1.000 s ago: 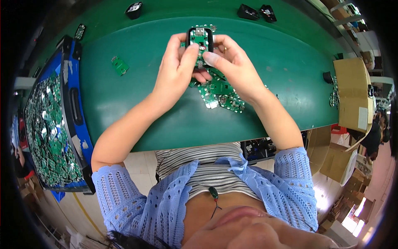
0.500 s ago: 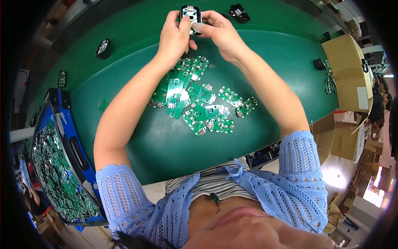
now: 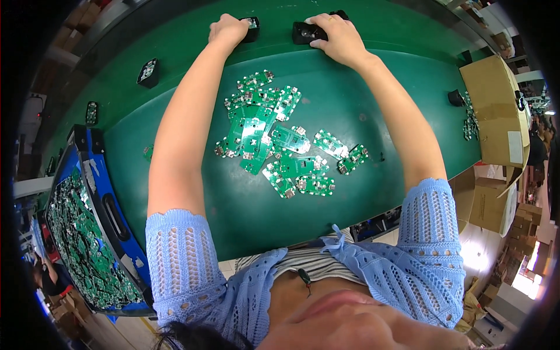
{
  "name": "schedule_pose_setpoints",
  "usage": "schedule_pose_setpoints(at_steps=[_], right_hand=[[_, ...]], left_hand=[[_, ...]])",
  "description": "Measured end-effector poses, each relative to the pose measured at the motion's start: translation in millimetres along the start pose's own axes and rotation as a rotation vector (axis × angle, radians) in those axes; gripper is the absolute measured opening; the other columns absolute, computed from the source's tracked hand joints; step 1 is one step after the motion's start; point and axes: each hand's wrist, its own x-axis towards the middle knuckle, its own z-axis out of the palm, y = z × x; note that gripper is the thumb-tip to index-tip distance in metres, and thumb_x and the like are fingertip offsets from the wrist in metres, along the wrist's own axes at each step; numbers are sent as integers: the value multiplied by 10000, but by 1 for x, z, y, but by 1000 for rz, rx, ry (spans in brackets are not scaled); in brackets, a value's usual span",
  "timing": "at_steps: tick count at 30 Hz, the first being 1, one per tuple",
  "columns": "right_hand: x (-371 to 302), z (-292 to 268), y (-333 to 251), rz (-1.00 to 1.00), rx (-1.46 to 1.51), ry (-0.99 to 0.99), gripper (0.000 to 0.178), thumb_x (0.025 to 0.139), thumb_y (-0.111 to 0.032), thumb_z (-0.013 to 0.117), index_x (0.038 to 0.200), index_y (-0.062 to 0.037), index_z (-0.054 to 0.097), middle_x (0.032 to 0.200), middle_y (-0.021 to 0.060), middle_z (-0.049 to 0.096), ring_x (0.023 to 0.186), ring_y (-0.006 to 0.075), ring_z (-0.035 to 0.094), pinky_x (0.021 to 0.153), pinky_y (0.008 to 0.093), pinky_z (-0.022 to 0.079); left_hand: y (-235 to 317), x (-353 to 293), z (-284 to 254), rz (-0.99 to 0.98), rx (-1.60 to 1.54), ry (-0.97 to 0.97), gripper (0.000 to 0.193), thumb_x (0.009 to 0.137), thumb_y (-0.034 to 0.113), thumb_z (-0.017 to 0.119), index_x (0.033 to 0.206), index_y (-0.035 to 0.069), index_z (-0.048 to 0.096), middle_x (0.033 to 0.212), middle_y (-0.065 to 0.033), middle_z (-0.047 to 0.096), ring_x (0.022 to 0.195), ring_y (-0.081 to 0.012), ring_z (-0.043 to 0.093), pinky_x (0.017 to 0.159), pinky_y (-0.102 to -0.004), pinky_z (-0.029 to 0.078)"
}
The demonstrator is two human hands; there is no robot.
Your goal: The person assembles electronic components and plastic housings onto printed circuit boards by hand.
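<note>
At the far side, my left hand (image 3: 227, 30) has its fingers curled against the left side of a small black housing with a circuit board in it (image 3: 252, 29). To the right of it, my right hand (image 3: 341, 39) spans a black plastic housing (image 3: 304, 34), thumb at the near side and fingers over the far side. A further dark part (image 3: 339, 13) shows just beyond that hand, mostly hidden. Between my forearms lies a loose pile of green circuit boards (image 3: 255, 131), several overlapping, on the green work mat (image 3: 256, 216).
On the green strip at the left stand another filled housing (image 3: 148, 72) and a smaller one (image 3: 91, 113). A blue crate (image 3: 111, 216) full of circuit boards is at the left. At the right are a cardboard box (image 3: 496, 111) and a black cup-shaped part (image 3: 455, 97).
My hands have moved apart from the housing they held together. The left is now farther left beside a housing with a board; the right has moved right and grasped a black housing.
</note>
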Motion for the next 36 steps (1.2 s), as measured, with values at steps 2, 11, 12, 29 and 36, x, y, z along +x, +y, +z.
schedule_pose_setpoints(at_steps=[2, 11, 12, 29, 36], right_hand=[[-5, -5, -6, -21, 23, 40, 464, 747, -157, 690, 1183, -119, 534, 1153, 45, 556, 1070, 268, 510, 933, 394, 387], [-54, -56, -90, -474, 402, 374, 442, 663, -70, 708, 1082, -74, 565, 1045, 85, 583, 964, 286, 556, 816, 372, 464], [-61, -62, -97, -374, 441, 367, 394, 687, -89, 699, 1061, -75, 576, 1036, 83, 585, 955, 280, 560, 798, 369, 468], [-80, -19, -86, -141, 250, 62, 209, 775, -88, 625, 974, -79, 564, 955, 66, 579, 947, 269, 543, 769, 380, 474], [-111, -67, -123, 341, 1349, 96, 178, 839, -6, 597, 993, 10, 508, 845, 61, 570, 712, 108, 586, 582, 227, 473]], left_hand=[[9, -22, 2, 101, 355, 508, 570, 827, 466, 579, 1141, -7, 525, 931, -159, 604, 873, -253, 618, 753, -379, 495], [37, -196, -59, 171, -844, -515, 419, 917, 342, 519, 1124, -23, 501, 886, -88, 614, 705, -134, 608, 613, -232, 470], [32, -204, -61, 201, -828, -459, 364, 930, 293, 507, 1103, -26, 507, 864, -84, 617, 679, -126, 602, 600, -226, 463], [-3, -282, -59, -148, -1239, -218, 251, 914, 74, 394, 1131, -48, 427, 988, -196, 597, 818, -268, 650, 759, -350, 549], [-1, -289, -51, -154, -1178, -278, 264, 923, 110, 397, 1139, -37, 432, 981, -199, 606, 828, -283, 652, 764, -357, 541]])
